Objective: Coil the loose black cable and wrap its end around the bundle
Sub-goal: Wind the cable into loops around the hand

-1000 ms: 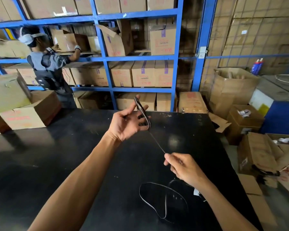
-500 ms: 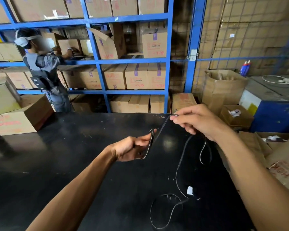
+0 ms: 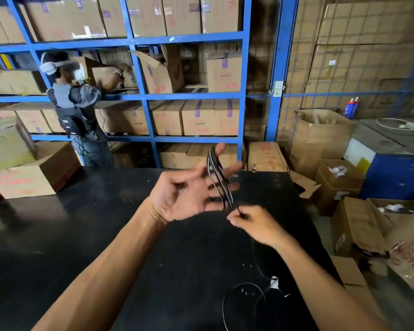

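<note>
Left hand [image 3: 189,194] raised above the black table [image 3: 58,235], palm toward camera, fingers spread, a few loops of the black cable [image 3: 219,180] hung across them, thumb up behind the loops. Right hand [image 3: 256,224] just below-right of the loops, thumb and forefinger pinching the cable strand where it leaves the bundle. Slack drops from that hand onto the table and lies in a loose loop near the table's front, with a white tag [image 3: 274,281] on it. Table surface left of both forearms is open; table's right edge sits close to the right forearm, cardboard boxes [image 3: 359,225] just past it.
</note>
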A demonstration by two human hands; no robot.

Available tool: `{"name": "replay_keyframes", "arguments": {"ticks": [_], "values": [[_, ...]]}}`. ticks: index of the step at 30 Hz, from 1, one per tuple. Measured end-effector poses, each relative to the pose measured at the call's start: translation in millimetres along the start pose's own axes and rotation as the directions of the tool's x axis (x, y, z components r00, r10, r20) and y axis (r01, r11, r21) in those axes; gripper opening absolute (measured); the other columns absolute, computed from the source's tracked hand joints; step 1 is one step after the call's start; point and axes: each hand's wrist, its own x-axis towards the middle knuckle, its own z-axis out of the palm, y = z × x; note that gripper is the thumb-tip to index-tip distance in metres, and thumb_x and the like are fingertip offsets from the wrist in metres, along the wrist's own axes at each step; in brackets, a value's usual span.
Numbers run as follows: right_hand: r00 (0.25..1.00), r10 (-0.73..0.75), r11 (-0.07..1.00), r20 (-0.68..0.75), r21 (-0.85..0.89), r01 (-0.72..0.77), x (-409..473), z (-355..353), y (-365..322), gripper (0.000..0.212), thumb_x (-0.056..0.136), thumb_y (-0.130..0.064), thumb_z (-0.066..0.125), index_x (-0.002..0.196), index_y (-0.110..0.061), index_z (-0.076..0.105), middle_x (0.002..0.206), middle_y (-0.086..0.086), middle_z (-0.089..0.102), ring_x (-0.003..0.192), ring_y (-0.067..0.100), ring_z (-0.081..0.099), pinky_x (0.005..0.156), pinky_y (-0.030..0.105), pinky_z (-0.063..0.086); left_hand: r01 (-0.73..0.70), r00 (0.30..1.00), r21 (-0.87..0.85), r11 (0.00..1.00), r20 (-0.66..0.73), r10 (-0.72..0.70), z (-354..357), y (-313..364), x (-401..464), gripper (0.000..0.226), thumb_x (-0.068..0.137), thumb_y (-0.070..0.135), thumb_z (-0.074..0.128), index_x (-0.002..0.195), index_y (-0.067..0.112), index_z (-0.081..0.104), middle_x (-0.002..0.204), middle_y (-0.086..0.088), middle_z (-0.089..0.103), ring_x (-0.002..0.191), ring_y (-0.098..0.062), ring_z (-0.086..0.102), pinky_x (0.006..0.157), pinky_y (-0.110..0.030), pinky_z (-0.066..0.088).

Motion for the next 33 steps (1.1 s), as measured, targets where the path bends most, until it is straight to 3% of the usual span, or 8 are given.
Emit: {"name": "replay_keyframes", "arguments": {"ticks": [2,5,8,13,19,24,29,33], "values": [[0.997,0.054,0.974,0.057,0.217,-0.065,-14.4,27.0,7.0,0.021,0.103,-0.010,0.057,0.115,-0.021,0.069,0.091,-0.005,0.072,0.074,0.011,0.066,0.067,0.023,0.050,-0.076,0.995,0.027,0.997,-0.060,0.077,-6.2,17.5,3.3,0.056,0.102,0.021,0.040,0.155,0.037,0.030,0.167,-0.014,0.008,0.148,-0.044,0.008,0.116,-0.066,-0.002],[0.987,0.113,0.937,0.115,0.319,-0.144,-38.4,50.6,11.7,0.028,0.110,-0.029,0.041,0.130,-0.028,0.060,0.084,0.000,0.073,0.054,0.008,0.059,0.049,0.022,0.047,-0.170,0.933,0.103,0.980,-0.304,0.194,-24.9,39.4,2.1,0.056,0.098,0.027,0.049,0.151,0.040,0.038,0.163,-0.013,0.022,0.137,-0.039,0.027,0.115,-0.064,0.006],[0.999,0.030,0.983,0.030,0.180,-0.035,-58.4,51.8,15.2,0.028,0.102,-0.049,0.047,0.114,-0.038,0.070,0.069,-0.017,0.064,0.063,0.000,0.059,0.069,0.026,0.054,-0.265,0.755,0.146,0.953,-0.584,0.299,-50.2,54.2,-6.9,0.047,0.096,0.028,0.054,0.142,0.036,0.053,0.139,-0.010,0.042,0.123,-0.031,0.039,0.113,-0.058,0.022],[0.947,-0.210,0.934,-0.244,0.237,0.268,-72.4,21.8,-7.0,0.024,0.097,-0.038,0.054,0.087,-0.028,0.073,0.058,-0.008,0.056,0.052,0.006,0.045,0.053,0.036,0.038,-0.158,0.579,0.195,0.968,-0.776,0.251,-86.0,50.9,-39.3,0.041,0.085,0.024,0.056,0.122,0.037,0.068,0.101,0.002,0.046,0.079,-0.017,0.043,0.075,-0.038,0.035],[0.773,-0.354,0.845,-0.527,0.174,0.506,-67.2,-41.2,-63.2,0.027,0.096,-0.031,0.057,0.074,-0.026,0.072,0.067,-0.016,0.067,0.060,-0.001,0.058,0.059,0.008,0.040,0.091,0.640,0.139,0.986,-0.767,0.049,-104.5,3.8,-59.8,0.051,0.078,0.024,0.062,0.125,0.043,0.068,0.108,0.008,0.068,0.077,-0.013,0.067,0.071,-0.036,0.051],[0.710,-0.336,0.858,-0.619,0.109,0.501,-44.2,-69.8,-98.5,0.030,0.099,-0.037,0.056,0.083,-0.023,0.077,0.060,-0.020,0.062,0.056,0.005,0.056,0.056,0.011,0.039,0.165,0.708,-0.032,0.986,-0.692,-0.140,-102.4,-36.3,-51.3,0.056,0.086,0.012,0.056,0.135,0.040,0.061,0.106,0.005,0.055,0.080,-0.012,0.060,0.086,-0.038,0.044],[0.733,-0.383,0.911,-0.563,-0.098,0.400,-5.8,-86.9,-113.0,0.035,0.102,-0.038,0.055,0.088,-0.015,0.077,0.082,-0.009,0.073,0.077,0.002,0.064,0.061,0.007,0.043,0.504,0.761,0.047,0.862,-0.496,-0.418,-66.2,-71.7,-29.6,0.061,0.091,0.019,0.057,0.149,0.034,0.045,0.118,0.004,0.047,0.095,-0.011,0.053,0.091,-0.034,0.038],[0.813,-0.273,0.961,-0.514,-0.120,0.247,25.0,-94.7,-103.1,0.038,0.103,-0.045,0.052,0.083,-0.021,0.074,0.082,-0.018,0.066,0.088,-0.002,0.059,0.061,0.003,0.037,0.560,0.808,0.129,0.818,-0.302,-0.505,-32.4,-81.0,-18.6,0.056,0.098,0.021,0.050,0.149,0.042,0.042,0.153,0.010,0.032,0.130,-0.017,0.041,0.107,-0.038,0.034]]}}
